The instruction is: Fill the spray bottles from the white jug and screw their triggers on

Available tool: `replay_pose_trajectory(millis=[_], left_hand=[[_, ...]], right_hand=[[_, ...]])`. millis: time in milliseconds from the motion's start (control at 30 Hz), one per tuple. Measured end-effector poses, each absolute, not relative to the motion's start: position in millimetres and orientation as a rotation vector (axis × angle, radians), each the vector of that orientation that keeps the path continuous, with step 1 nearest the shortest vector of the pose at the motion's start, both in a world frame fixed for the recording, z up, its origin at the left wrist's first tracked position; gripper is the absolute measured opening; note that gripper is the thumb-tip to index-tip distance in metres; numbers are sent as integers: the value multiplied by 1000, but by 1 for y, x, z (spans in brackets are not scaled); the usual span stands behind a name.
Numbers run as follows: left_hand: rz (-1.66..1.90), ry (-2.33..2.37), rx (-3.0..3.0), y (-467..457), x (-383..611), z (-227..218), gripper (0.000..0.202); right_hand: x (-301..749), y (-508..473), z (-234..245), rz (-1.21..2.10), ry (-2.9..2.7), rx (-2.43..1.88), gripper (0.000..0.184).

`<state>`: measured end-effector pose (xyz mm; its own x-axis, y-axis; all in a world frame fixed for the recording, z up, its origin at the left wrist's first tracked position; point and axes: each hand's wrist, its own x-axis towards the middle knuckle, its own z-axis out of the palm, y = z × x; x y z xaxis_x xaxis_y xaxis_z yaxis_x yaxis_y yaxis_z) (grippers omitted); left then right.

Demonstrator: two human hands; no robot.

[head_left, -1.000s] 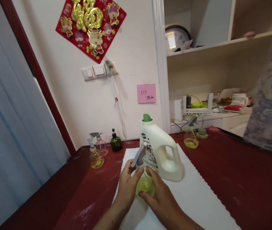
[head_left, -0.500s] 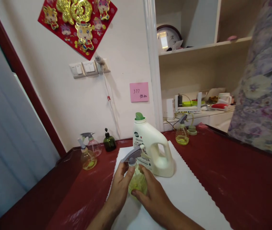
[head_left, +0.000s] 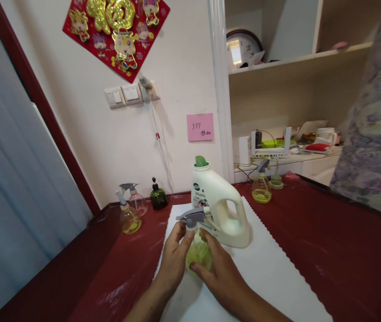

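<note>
A small clear spray bottle with yellow-green liquid and a grey trigger head is between my hands, over the white sheet. My left hand grips its neck just under the trigger head, thumb in front. Around the bottle's right side curls my right hand, with the thumb low on the body. Right behind stands a large cream jug with a hollow handle; a green piece sticks up from its open neck. The bottle's base is partly hidden by my right thumb.
To the left stand a spray bottle with some liquid, a pinkish spray bottle and a dark green pump bottle. Another spray bottle and a green cap are at right. The white sheet covers part of the red table.
The whole view has shifted, so things sit slightly further right. The spray bottle's trigger head has turned and tilted a little; both hands keep hold of the bottle.
</note>
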<state>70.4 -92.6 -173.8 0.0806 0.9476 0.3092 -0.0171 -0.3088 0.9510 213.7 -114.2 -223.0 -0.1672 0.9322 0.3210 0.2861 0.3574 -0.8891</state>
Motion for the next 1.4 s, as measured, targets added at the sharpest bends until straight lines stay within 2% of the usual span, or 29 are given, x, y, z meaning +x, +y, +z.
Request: replay_pose_trajectory(millis=[167,367,767,933,1200,1400], left_hand=[[1383,1062,1447,-92,67,-176,44],[1394,926,1468,-94,72,-170,37],[1386,953,1472,-92,71,-171,27],[1394,947,1446,-95,72,-170,29],[1388,959,1438,-97,70,-179,43],[1395,872,1464,-100,72,-175,39]], right_hand=[[214,-115,-222,873,-1676,-1103,78],[214,-115,-222,852,-1699,-1086,77],[214,-115,-222,860,-1690,-1098,78],[214,-115,-224,857,-1690,-1110,77],[216,-113,-235,858,-1697,-1114,74],[216,-110,-242,846,-1710,-1111,77]])
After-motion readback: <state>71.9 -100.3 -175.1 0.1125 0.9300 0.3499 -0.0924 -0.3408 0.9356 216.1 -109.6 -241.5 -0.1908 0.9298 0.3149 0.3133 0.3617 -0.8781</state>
